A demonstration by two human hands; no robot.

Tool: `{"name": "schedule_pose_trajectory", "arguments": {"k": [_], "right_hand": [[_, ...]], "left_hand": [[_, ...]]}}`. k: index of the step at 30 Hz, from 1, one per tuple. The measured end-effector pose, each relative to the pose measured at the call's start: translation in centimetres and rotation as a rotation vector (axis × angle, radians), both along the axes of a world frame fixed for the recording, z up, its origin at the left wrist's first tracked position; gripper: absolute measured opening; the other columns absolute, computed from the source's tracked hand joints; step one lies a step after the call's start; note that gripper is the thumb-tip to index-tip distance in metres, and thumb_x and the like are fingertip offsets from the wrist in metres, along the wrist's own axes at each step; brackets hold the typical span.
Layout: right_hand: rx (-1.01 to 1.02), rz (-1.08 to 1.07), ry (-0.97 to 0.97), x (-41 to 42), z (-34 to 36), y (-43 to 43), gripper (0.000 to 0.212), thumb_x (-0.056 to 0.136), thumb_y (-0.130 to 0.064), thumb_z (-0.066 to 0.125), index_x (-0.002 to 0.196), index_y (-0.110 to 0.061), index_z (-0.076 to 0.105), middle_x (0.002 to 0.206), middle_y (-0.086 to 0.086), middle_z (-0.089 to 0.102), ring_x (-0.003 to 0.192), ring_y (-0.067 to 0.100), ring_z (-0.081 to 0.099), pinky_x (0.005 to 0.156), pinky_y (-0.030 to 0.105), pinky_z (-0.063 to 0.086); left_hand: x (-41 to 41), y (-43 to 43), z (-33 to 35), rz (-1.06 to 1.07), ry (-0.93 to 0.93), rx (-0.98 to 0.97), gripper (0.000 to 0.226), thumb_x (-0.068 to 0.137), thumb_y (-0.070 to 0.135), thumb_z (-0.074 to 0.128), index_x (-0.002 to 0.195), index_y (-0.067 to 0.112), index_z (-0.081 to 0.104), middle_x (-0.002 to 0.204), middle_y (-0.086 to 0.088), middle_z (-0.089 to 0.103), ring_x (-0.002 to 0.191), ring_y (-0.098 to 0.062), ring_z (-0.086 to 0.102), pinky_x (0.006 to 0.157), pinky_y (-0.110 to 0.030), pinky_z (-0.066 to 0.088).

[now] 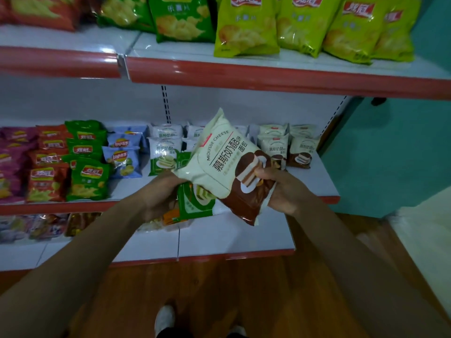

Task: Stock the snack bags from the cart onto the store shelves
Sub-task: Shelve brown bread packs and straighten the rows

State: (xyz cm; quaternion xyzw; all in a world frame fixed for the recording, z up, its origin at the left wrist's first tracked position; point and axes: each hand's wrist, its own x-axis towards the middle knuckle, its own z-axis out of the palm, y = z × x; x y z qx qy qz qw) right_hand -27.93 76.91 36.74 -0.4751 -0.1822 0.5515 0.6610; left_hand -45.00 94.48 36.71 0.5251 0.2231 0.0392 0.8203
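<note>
The brown bag (224, 164) is in the air in front of the middle shelf (314, 184), tilted with its top towards the back. The right hand (285, 189) has its grip closed on the bag's lower edge, thumb on the front. The left hand (161, 193) has its grip round a green bag (192, 203) underneath and touches the brown bag's corner; its fingers are mostly hidden.

The step looks like placing the brown bag. It belongs with the matching brown bags on the shelf (301, 152) at the right end, not with the green bags on the shelf (162, 154) in the middle. It is best stood upright, print facing out, in line with the front row, and let go only once it leans steady.

Counted: one brown bag and at least one green bag in hand; at least four brown and about four green on the shelf, some hidden. The cart is out of view.
</note>
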Motion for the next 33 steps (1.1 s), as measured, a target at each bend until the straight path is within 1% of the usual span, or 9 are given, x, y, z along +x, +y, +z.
{"name": "schedule_pose_trajectory", "arguments": {"k": [3, 6, 10, 13, 17, 19, 23, 29, 33], "right_hand": [[-0.006, -0.062, 0.013, -0.6, 0.2, 0.8, 0.065, 0.037, -0.032, 0.094, 0.098, -0.016, 0.076, 0.109, 0.011, 0.071, 0.1, 0.025, 0.069, 0.083, 0.042, 0.057], [0.103, -0.231, 0.108, -1.9, -0.2, 1.9, 0.059, 0.058, -0.033, 0.085, 0.112, -0.013, 0.069, 0.12, 0.014, 0.066, 0.109, 0.028, 0.064, 0.091, 0.046, 0.053], [0.098, -0.395, 0.305, -4.6, -2.0, 2.2, 0.038, 0.076, -0.042, 0.064, 0.107, -0.02, 0.07, 0.112, 0.01, 0.07, 0.104, 0.029, 0.066, 0.089, 0.051, 0.049], [0.159, -0.378, 0.408, -7.1, -3.7, 3.4, 0.059, 0.057, -0.045, 0.083, 0.11, -0.023, 0.072, 0.117, 0.01, 0.069, 0.11, 0.033, 0.064, 0.087, 0.056, 0.049], [0.157, -0.303, 0.38, -9.3, -4.4, 6.1, 0.079, 0.061, -0.039, 0.082, 0.133, -0.018, 0.055, 0.129, 0.012, 0.061, 0.123, 0.032, 0.054, 0.099, 0.051, 0.045], [0.143, -0.292, 0.384, -9.4, -4.7, 6.7, 0.085, 0.052, -0.036, 0.089, 0.129, -0.016, 0.058, 0.126, 0.013, 0.063, 0.118, 0.03, 0.059, 0.097, 0.047, 0.048], [0.156, -0.225, 0.356, -8.8, -5.0, 6.5, 0.044, 0.067, -0.029, 0.079, 0.108, -0.015, 0.073, 0.119, 0.014, 0.067, 0.107, 0.027, 0.066, 0.091, 0.046, 0.053], [0.069, -0.124, 0.277, -8.5, -5.4, 8.0, 0.071, 0.044, -0.032, 0.093, 0.109, -0.012, 0.072, 0.122, 0.018, 0.064, 0.11, 0.031, 0.063, 0.091, 0.045, 0.053], [0.021, -0.106, 0.259, -8.7, -5.7, 9.0, 0.07, 0.041, -0.031, 0.094, 0.105, -0.012, 0.074, 0.119, 0.017, 0.066, 0.109, 0.03, 0.064, 0.094, 0.044, 0.051]], "left_hand": [[0.5, -0.1, -0.9, 0.065, -0.023, -0.029, 0.029, 0.074, 0.017, 0.066, 0.103, 0.018, 0.065, 0.098, -0.007, 0.073, 0.085, -0.018, 0.07, 0.075, -0.031, 0.058], [0.9, 0.0, -2.2, 0.224, 0.008, -0.185, 0.034, 0.089, 0.013, 0.055, 0.123, 0.01, 0.058, 0.117, -0.015, 0.066, 0.104, -0.028, 0.064, 0.086, -0.039, 0.055], [0.6, 0.5, -3.6, 0.419, -0.028, -0.358, 0.035, 0.093, 0.019, 0.053, 0.126, 0.01, 0.058, 0.113, -0.01, 0.069, 0.097, -0.022, 0.069, 0.074, -0.033, 0.06], [0.2, 0.0, -4.1, 0.463, -0.056, -0.346, 0.035, 0.092, 0.018, 0.055, 0.126, 0.008, 0.058, 0.109, -0.009, 0.071, 0.092, -0.019, 0.07, 0.069, -0.032, 0.06], [-0.6, -1.0, -5.0, 0.4, -0.023, -0.218, 0.04, 0.092, 0.014, 0.052, 0.131, 0.009, 0.053, 0.125, -0.015, 0.062, 0.115, -0.032, 0.059, 0.095, -0.045, 0.05], [-1.5, -0.5, -5.4, 0.377, 0.012, -0.179, 0.039, 0.092, 0.016, 0.051, 0.13, 0.007, 0.053, 0.12, -0.013, 0.065, 0.112, -0.031, 0.06, 0.091, -0.041, 0.053], [-3.3, 1.7, -5.8, 0.304, 0.057, -0.109, 0.027, 0.095, 0.035, 0.045, 0.106, 0.019, 0.063, 0.095, -0.001, 0.069, 0.09, -0.014, 0.063, 0.079, -0.029, 0.05], [-3.9, 6.0, -5.4, 0.241, 0.114, 0.081, 0.019, 0.096, 0.016, 0.043, 0.098, 0.016, 0.062, 0.082, 0.002, 0.073, 0.078, -0.013, 0.067, 0.065, -0.025, 0.054], [-4.1, 8.8, -5.3, 0.191, 0.18, 0.225, 0.044, 0.093, -0.007, 0.043, 0.067, 0.016, 0.07, 0.054, 0.005, 0.065, 0.058, -0.017, 0.059, 0.056, -0.025, 0.046]]}}
